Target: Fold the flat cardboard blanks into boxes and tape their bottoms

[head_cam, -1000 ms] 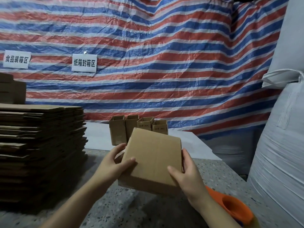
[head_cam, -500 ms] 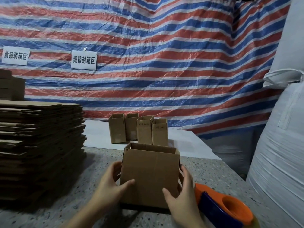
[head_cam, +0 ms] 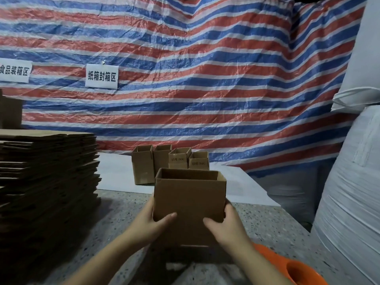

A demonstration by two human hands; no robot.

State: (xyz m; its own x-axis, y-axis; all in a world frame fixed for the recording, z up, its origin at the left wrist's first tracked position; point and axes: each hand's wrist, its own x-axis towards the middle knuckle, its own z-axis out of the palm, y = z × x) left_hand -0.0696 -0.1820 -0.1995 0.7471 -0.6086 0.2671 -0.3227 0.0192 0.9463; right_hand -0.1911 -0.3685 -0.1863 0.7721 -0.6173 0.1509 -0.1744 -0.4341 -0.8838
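Both hands are on the cardboard box (head_cam: pixel 189 194), which is upright with its open top facing up, held in front of the person above the speckled table (head_cam: pixel 265 225). The left hand (head_cam: pixel 151 221) clasps the box's left side, thumb laid across the near face and the fingers curled round out of sight behind the wall. The right hand (head_cam: pixel 228 225) mirrors it on the right side, thumb pressed on the near face, fingers wrapped round the far edge. Whether the bottom touches the table cannot be told; there is dark shadow beneath it. Behind the box, a cluster of four finished boxes (head_cam: pixel 170 161) stands open-topped on a white sheet (head_cam: pixel 119 173), well apart from the hands. At the left rises a tall stack of flat cardboard blanks (head_cam: pixel 47 173). An orange tape dispenser (head_cam: pixel 296 268) lies at the lower right, just beside the right forearm. A striped tarp (head_cam: pixel 205 79) hangs behind, with two white signs (head_cam: pixel 101 76) on it, and a large white sack (head_cam: pixel 353 202) stands at the right.
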